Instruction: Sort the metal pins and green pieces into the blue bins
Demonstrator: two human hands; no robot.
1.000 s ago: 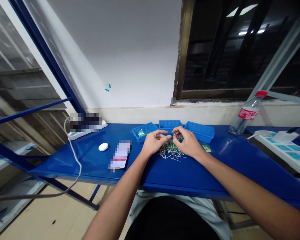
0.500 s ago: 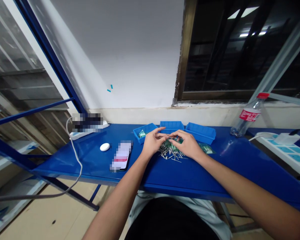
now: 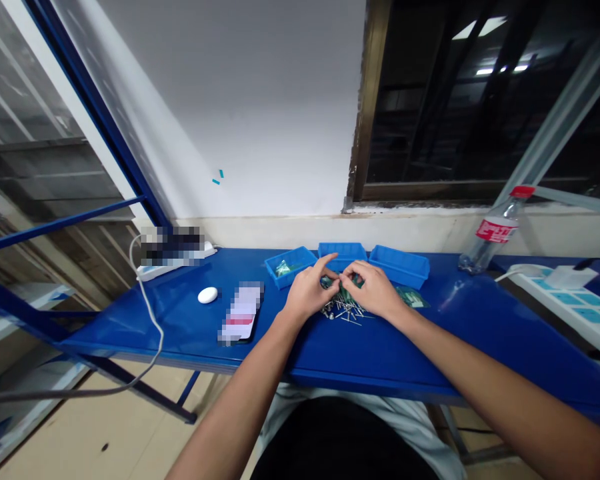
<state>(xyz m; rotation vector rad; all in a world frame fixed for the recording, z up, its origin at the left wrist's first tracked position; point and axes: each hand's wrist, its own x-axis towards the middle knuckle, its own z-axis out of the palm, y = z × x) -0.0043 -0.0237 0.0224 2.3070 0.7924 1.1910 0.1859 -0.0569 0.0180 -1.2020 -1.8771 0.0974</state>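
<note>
My left hand (image 3: 307, 291) and my right hand (image 3: 374, 289) meet above a pile of thin silver pins with small heads (image 3: 349, 313), which look like blind rivets. Thumb and fingers are pinched together on both hands, and the fingertips nearly touch. Whatever lies between them is too small and too covered to make out. My left index finger points up and away from the pinch. Green plastic packaging (image 3: 413, 297) lies beside and partly behind my right hand. Just beyond the hands stand a left blue bin (image 3: 276, 276), a middle blue bin (image 3: 343, 249) and a right blue bin (image 3: 405, 268).
On the blue table (image 3: 180, 333) a phone (image 3: 241, 312) and a white oval object (image 3: 208, 295) lie to the left. A bottle with a red cap (image 3: 497, 232) stands at the back right, near a power strip (image 3: 573, 303). A cable (image 3: 153, 313) hangs over the left edge.
My fingertips have drawn closer together, and my right fingers are curled more. The thin bit that showed between them is now hidden. The bins and pile stay in place.
</note>
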